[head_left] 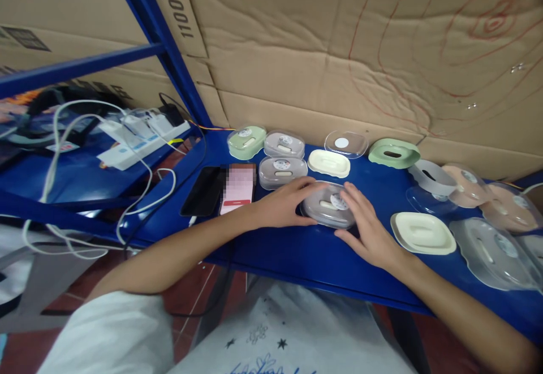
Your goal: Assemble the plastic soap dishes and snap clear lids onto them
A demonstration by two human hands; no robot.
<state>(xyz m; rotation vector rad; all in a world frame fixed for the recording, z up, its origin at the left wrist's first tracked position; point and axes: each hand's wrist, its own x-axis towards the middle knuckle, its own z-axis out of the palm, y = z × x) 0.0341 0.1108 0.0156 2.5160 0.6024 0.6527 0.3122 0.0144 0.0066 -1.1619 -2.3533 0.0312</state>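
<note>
A grey soap box (pixel 324 207) with a clear lid and a round sticker sits in front of me on the blue table. My left hand (pixel 288 201) curves round its left end, thumb at the near side and fingers over the far edge. From the right, my right hand (pixel 367 227) clasps the other end, its fingertips on the lid beside the sticker. Just behind the box lies a cream soap tray (pixel 328 163), and another cream tray (pixel 423 232) rests to the right of my right hand.
Lidded boxes, one green (pixel 246 142) and two greyish (pixel 283 171), stand at the back left. A loose clear lid (pixel 357 145), a green shell (pixel 394 153) and a grey shell (pixel 432 179) lie behind; more boxes (pixel 494 252) crowd the right. Phones (pixel 202 191) and a power strip (pixel 142 145) are left.
</note>
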